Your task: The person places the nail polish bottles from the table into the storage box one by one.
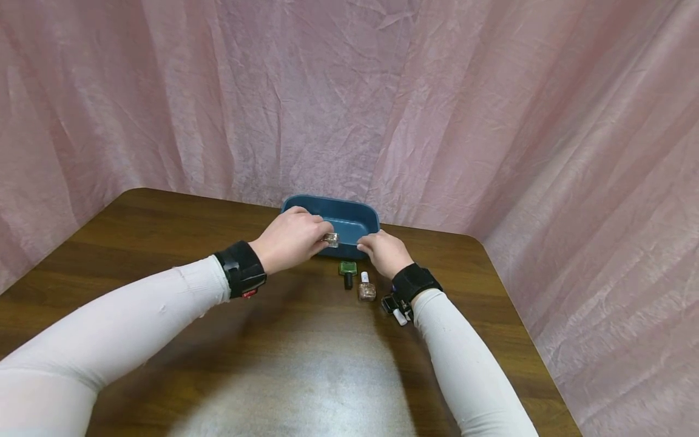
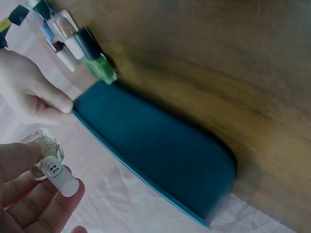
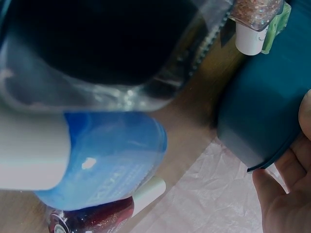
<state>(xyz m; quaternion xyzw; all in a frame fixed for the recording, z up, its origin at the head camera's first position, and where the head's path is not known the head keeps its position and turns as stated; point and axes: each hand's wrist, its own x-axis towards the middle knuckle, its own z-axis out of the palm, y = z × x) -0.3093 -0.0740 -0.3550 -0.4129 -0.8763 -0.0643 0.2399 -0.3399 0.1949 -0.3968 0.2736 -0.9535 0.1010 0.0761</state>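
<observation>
My left hand (image 1: pixel 292 240) holds a glitter nail polish bottle (image 2: pixel 51 148) with a white cap, above the near left side of a blue plastic bin (image 1: pixel 349 210). With thumb and fingers, my right hand (image 1: pixel 386 254) pinches the bin's rim at the near right corner. In front of the bin lie a green nail polish (image 1: pixel 347 267) with a black cap and a copper glitter nail polish (image 1: pixel 367 292) with a white cap. Under my right wrist are a dark bottle (image 3: pixel 97 39), a blue nail polish (image 3: pixel 116 155) and a dark red nail polish (image 3: pixel 102 216), partly hidden in the head view.
The brown wooden table (image 1: pixel 262 364) carries everything, with the bin near its far edge. Behind and to the right hangs a pink curtain (image 1: pixel 327 97), close to the back of the bin.
</observation>
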